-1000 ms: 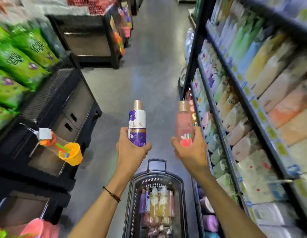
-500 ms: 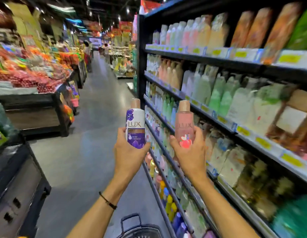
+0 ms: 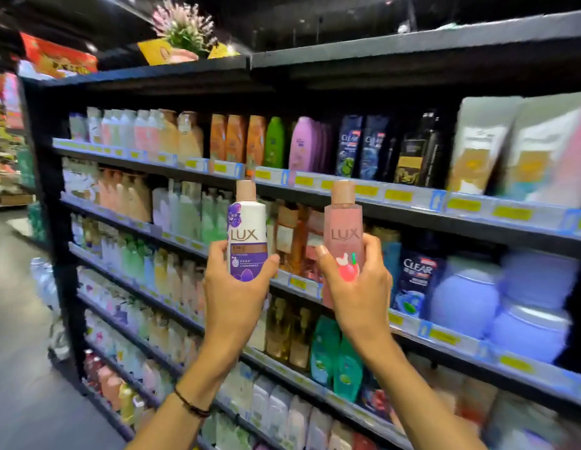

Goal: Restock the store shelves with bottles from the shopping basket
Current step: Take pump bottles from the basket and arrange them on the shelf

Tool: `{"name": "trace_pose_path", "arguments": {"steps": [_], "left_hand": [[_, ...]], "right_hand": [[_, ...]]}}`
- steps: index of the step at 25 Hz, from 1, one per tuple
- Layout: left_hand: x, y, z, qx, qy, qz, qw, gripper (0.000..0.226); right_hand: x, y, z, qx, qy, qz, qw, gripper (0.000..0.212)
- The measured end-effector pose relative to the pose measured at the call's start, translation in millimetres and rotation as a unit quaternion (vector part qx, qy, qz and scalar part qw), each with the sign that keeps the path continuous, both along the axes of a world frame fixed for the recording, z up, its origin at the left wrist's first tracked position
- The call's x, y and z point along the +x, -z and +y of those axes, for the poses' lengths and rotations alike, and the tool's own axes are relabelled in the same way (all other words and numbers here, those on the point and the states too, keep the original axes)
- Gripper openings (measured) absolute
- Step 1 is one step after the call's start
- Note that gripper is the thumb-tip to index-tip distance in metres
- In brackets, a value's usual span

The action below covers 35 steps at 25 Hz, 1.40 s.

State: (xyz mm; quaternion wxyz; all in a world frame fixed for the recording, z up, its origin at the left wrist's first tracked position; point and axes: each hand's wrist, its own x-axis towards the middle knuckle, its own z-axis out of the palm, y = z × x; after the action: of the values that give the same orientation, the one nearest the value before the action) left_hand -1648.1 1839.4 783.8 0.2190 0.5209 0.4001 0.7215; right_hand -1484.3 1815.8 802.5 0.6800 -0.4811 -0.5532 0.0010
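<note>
Two bottles stand upright side by side, apart, in front of the shelving unit (image 3: 347, 69). The left hand (image 3: 237, 287) grips the left LUX bottle (image 3: 247, 235) and the right hand (image 3: 357, 287) grips the right LUX bottle (image 3: 343, 228), each round the lower half. Rows of bottles fill the shelves behind them. A potted plant (image 3: 185, 27) sits on the unit's top board, towards the left. A CLEAR bottle (image 3: 415, 280) stands on the shelf just right of the right hand, with tubs (image 3: 464, 293) to its right. The aisle floor (image 3: 16, 352) lies left of the unit.
</note>
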Motion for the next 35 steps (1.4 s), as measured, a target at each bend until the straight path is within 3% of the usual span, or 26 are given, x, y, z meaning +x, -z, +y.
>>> {"name": "trace_pose_path", "arguments": {"steps": [10,18,30,35], "left_hand": [[296,-48,-101,0.025,0.199,0.008,0.98,0.044],[486,-100,-206,0.049,0.267,0.003,0.963,0.055],[611,-136,-272,0.088,0.364,0.053,0.926,0.056],[655,-155,-288,0.083,0.424,0.02,0.901,0.039]], "right_hand": [[274,-36,-176,0.08,0.171,0.015,0.982,0.037],[481,-78,-322,0.1,0.27,-0.016,0.958,0.044],[591,-101,-377,0.102,0.269,0.024,0.957,0.041],[622,-121,-394,0.103,0.274,0.005,0.956,0.033]]}}
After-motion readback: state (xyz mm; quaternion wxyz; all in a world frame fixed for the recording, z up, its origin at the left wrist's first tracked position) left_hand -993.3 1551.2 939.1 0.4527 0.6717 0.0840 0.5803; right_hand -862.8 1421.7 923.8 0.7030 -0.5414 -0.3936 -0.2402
